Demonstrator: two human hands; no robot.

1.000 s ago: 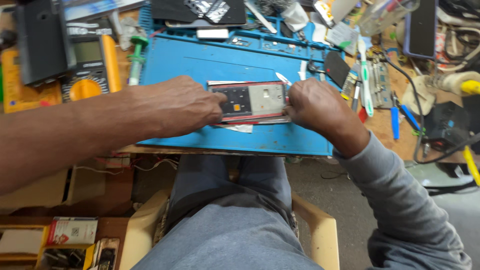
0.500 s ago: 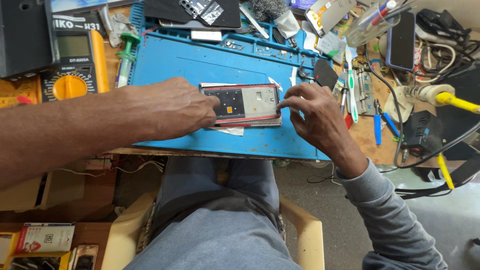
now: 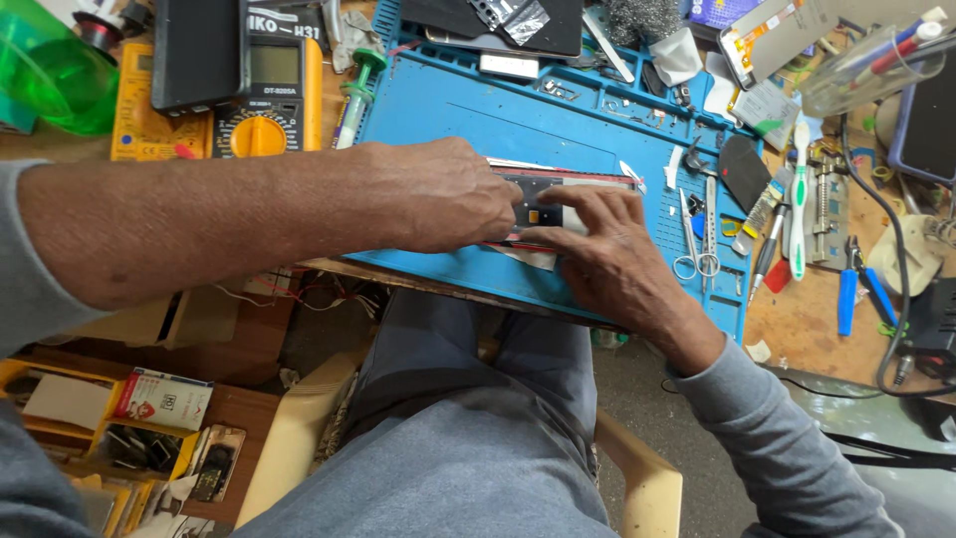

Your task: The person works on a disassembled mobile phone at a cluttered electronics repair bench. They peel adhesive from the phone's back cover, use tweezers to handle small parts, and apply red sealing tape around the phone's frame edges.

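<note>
Both hands are down on the opened phone (image 3: pixel 546 211) in the middle of the blue work mat (image 3: pixel 468 120). The left hand (image 3: pixel 448 194) comes in from the left, knuckles up, fingers curled and pressing on the phone's left end, covering it. The right hand (image 3: pixel 607 249) lies flat with fingers spread, fingertips resting on the dark inner face and lower edge of the phone. Only a strip of it shows between them: dark board, a small square part, a red rim along the edge, a pale sheet underneath.

Just right of the hands, small scissors (image 3: pixel 697 239) and tweezers lie on the mat, with a green-and-white toothbrush (image 3: pixel 799 199) beyond them. Blue-handled pliers (image 3: pixel 854 284) sit on the wooden tabletop (image 3: pixel 807 329), well apart to the right. Up left, a yellow multimeter (image 3: pixel 271 100) stands beside a black box, and a green syringe-like tool (image 3: pixel 354 95) lies at the mat's left edge. A green plastic bottle (image 3: pixel 55 70) fills the far left corner. A clear cup of pens (image 3: pixel 866 65) sits top right. Down left, below the tabletop, a small white-and-red box (image 3: pixel 164 399) rests on a cluttered shelf.
</note>
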